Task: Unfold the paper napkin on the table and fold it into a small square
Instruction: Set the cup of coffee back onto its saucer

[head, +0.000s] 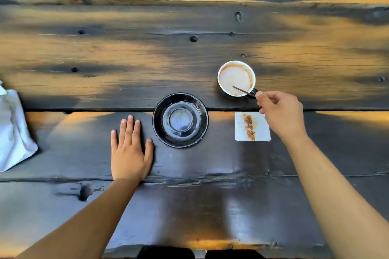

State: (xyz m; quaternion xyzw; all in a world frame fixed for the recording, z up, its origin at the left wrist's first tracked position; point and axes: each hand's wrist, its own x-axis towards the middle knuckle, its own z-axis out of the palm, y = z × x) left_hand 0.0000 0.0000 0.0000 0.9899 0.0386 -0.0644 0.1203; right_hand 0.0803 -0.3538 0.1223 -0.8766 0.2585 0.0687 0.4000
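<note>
The paper napkin lies folded as a small white square with a brown stain down its middle, on the dark table right of the saucer. My right hand hovers over the napkin's upper right corner and hides it. Its fingers are curled, and the thumb and forefinger pinch the black handle of the coffee cup, where the end of a thin spoon resting in the cup also lies. My left hand rests flat, palm down, fingers apart, left of the saucer and holds nothing.
An empty black saucer sits between my hands. The cup holds foamy coffee remains just beyond the napkin. A white bag or cloth lies at the left edge. The dark wooden table has plank seams and its near edge at the bottom.
</note>
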